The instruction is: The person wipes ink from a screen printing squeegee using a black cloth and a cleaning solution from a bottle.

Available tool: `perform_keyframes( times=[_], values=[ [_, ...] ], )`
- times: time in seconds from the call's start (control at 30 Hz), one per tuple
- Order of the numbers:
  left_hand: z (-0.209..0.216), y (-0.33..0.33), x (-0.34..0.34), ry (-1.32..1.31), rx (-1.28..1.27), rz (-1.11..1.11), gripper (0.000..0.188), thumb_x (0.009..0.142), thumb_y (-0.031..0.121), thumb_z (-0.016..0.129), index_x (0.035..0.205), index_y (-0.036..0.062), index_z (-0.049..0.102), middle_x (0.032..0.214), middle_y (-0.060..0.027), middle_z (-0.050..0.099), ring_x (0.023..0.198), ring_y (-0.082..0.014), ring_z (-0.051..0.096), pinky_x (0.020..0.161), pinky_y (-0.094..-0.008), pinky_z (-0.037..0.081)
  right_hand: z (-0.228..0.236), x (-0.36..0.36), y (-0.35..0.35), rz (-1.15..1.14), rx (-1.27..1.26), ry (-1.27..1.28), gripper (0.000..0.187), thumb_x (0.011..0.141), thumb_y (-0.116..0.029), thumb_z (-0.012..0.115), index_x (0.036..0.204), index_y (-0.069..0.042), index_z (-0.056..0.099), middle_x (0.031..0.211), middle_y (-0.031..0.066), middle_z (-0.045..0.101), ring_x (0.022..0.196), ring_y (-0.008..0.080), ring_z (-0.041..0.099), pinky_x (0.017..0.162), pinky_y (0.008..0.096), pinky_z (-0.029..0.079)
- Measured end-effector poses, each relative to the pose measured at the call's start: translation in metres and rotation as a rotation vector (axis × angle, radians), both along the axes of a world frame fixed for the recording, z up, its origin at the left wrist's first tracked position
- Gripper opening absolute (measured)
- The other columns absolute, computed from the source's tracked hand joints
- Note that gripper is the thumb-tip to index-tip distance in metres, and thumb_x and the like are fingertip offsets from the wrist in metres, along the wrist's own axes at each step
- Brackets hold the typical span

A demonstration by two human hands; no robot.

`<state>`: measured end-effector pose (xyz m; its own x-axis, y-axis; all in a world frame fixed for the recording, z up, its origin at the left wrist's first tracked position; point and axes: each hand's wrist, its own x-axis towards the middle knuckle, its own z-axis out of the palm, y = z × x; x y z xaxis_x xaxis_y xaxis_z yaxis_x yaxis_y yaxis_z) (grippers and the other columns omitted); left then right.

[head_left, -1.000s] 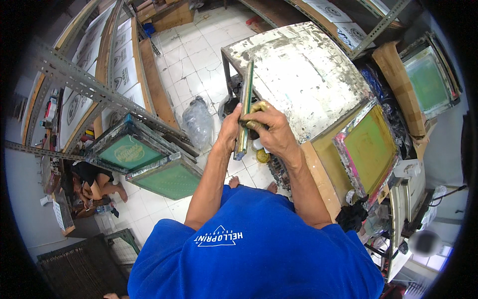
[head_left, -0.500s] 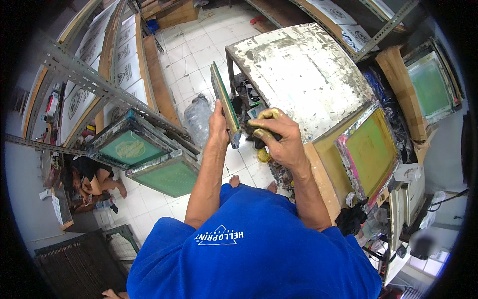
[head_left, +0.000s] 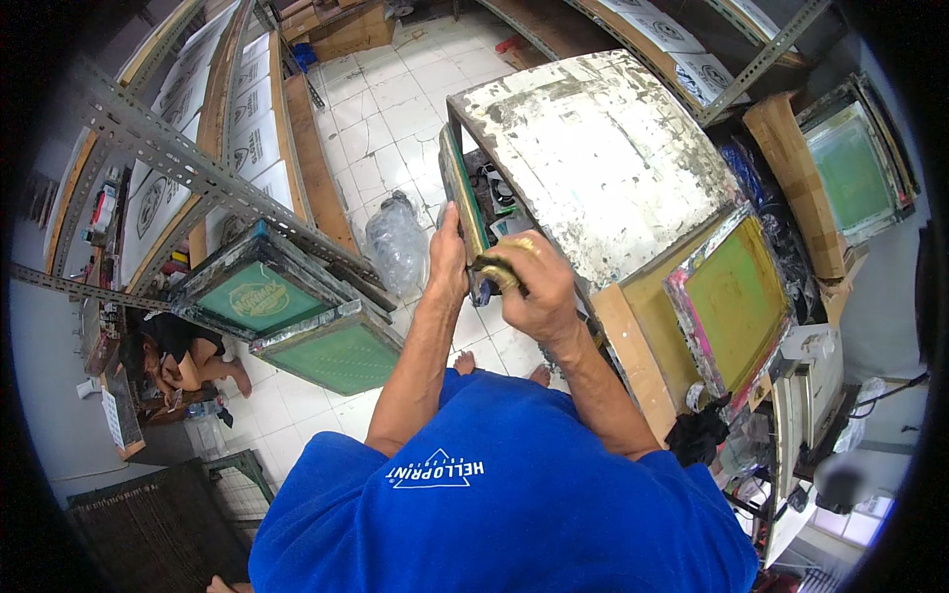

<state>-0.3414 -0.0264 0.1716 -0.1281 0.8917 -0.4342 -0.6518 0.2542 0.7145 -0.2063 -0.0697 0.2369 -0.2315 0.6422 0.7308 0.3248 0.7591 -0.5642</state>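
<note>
Held upright in front of me is a screen printing frame (head_left: pixel 458 178), seen nearly edge-on, with a green mesh side facing right. My left hand (head_left: pixel 449 255) grips its left side near the lower end. My right hand (head_left: pixel 537 287) has gold-stained fingers closed round a dark cloth (head_left: pixel 502 275). That cloth is against or very close to the frame's lower right part; I cannot tell if they touch. The right hand's fingers partly hide the cloth.
A paint-stained white table (head_left: pixel 603 148) stands ahead right, with a yellow-green screen (head_left: pixel 730 306) by its near edge. Two green screens (head_left: pixel 331 351) lean on the left rack (head_left: pixel 158 148). A clear plastic bag (head_left: pixel 395 242) lies on the tiles. Another person (head_left: pixel 183 351) crouches far left.
The frame has shifted right and turned more upright, with my left hand moving along. My right hand has come slightly left and down, bringing the dark cloth nearer the frame.
</note>
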Motion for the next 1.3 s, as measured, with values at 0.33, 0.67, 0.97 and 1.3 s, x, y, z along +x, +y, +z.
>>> perform_keyframes(
  times=[0.33, 0.67, 0.97, 1.3],
  values=[
    [-0.002, -0.003, 0.006, 0.052, 0.091, -0.042, 0.046, 0.106, 0.039, 0.039, 0.114, -0.0012, 0.06, 0.098, -0.0105, 0.067, 0.083, -0.0179, 0.067, 0.077, -0.0325, 0.057, 0.012, 0.031, 0.002, 0.169, -0.541, 0.085, 0.02, 0.071, 0.001, 0.08, 0.09, 0.002, 0.074, 0.081, 0.0106, 0.07, 0.073, 0.0166, 0.066, 0.065, 0.0278, 0.052],
    [-0.009, -0.013, 0.018, 0.26, 0.241, -0.193, 0.037, 0.104, 0.036, 0.049, 0.097, 0.0018, 0.062, 0.082, -0.001, 0.061, 0.07, -0.0073, 0.053, 0.066, -0.0253, 0.046, 0.004, 0.029, 0.025, -0.08, -0.572, 0.236, 0.016, 0.072, 0.002, 0.077, 0.088, 0.003, 0.074, 0.076, 0.0102, 0.067, 0.069, 0.0142, 0.061, 0.062, 0.0274, 0.046],
    [0.005, -0.024, 0.022, 0.397, 0.308, -0.451, 0.035, 0.104, 0.036, 0.05, 0.102, 0.0032, 0.062, 0.081, 0.0036, 0.059, 0.069, -0.0026, 0.051, 0.062, -0.022, 0.045, 0.002, 0.067, 0.095, -0.284, -0.546, 0.39, 0.015, 0.076, -0.006, 0.081, 0.087, 0.002, 0.075, 0.069, 0.0048, 0.068, 0.059, 0.0079, 0.059, 0.052, 0.0239, 0.046],
    [0.002, -0.027, 0.02, 0.589, 0.376, -0.463, 0.033, 0.102, 0.034, 0.054, 0.095, 0.0017, 0.057, 0.078, 0.0026, 0.054, 0.068, -0.0033, 0.046, 0.057, -0.0239, 0.04, -0.006, 0.112, 0.133, -0.559, -0.417, 0.444, 0.018, 0.086, -0.004, 0.072, 0.101, 0.006, 0.071, 0.077, 0.0106, 0.071, 0.065, 0.0125, 0.067, 0.055, 0.0261, 0.053]
  ],
)
